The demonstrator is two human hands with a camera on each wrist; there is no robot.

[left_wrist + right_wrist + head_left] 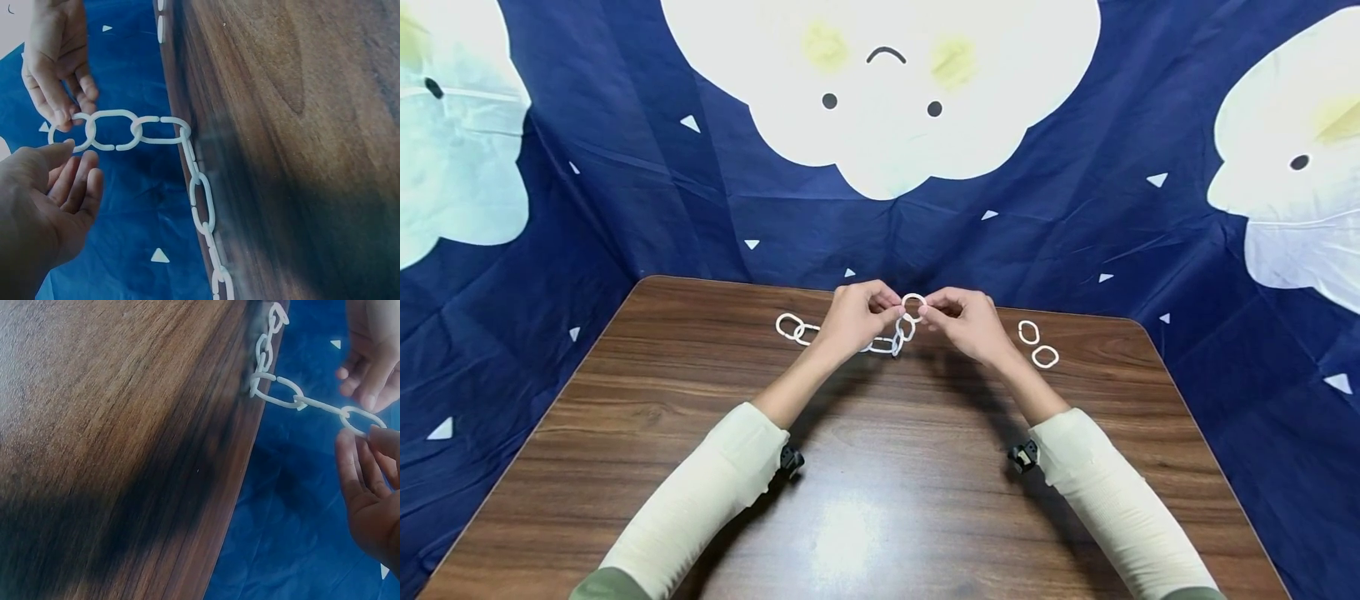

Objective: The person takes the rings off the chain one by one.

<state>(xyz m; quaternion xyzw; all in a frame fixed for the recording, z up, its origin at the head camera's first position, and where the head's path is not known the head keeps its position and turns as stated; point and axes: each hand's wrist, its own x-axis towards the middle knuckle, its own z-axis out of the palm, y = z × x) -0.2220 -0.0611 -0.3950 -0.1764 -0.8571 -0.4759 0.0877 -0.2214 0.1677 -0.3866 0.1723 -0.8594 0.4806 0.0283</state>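
A chain of white plastic links (114,113) rises off the table at its right part, while its other part lies along the far edge. Its raised end link (913,295) is between the two hands. The left hand (856,317) pinches one side of this link between thumb and fingers. On the opposite side, the right hand (966,323) pinches the same link with thumb and fingertips. Several links hang below it toward the table. In the head view, the left hand and wrist hide part of the chain.
Two loose white links, one farther back (1037,332) and one nearer (1044,367), lie right of the right hand on the brown wooden table (895,433). A dark blue cloth (625,167) with white clouds hangs behind the table's far edge and at both sides.
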